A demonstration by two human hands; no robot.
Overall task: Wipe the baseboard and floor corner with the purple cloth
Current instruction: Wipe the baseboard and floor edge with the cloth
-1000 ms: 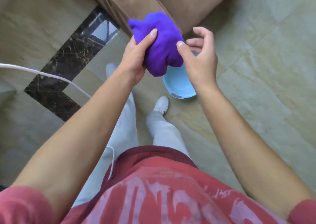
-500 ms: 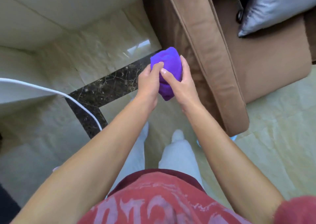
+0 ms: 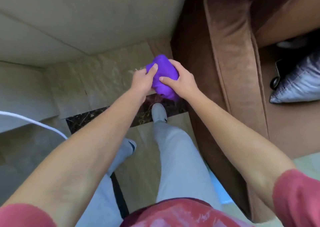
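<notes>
The purple cloth (image 3: 163,77) is bunched into a ball and held in the air in front of me. My left hand (image 3: 142,80) grips its left side with the thumb on top. On the cloth's right side my right hand (image 3: 181,82) is closed. Below and beyond the hands lies the beige floor corner (image 3: 110,74), where the cream wall (image 3: 86,19) meets the tiles. The baseboard itself is not clear to see.
A brown sofa (image 3: 233,71) stands close on the right with a grey cushion (image 3: 301,83) on it. A dark marble strip (image 3: 97,117) crosses the floor. A white cable (image 3: 34,123) runs in from the left. A light blue basin edge (image 3: 220,190) shows by my right leg.
I have stepped forward toward the wall corner, and the view has swung up along the sofa. Both hands still hold the cloth, squeezed tighter into a ball.
</notes>
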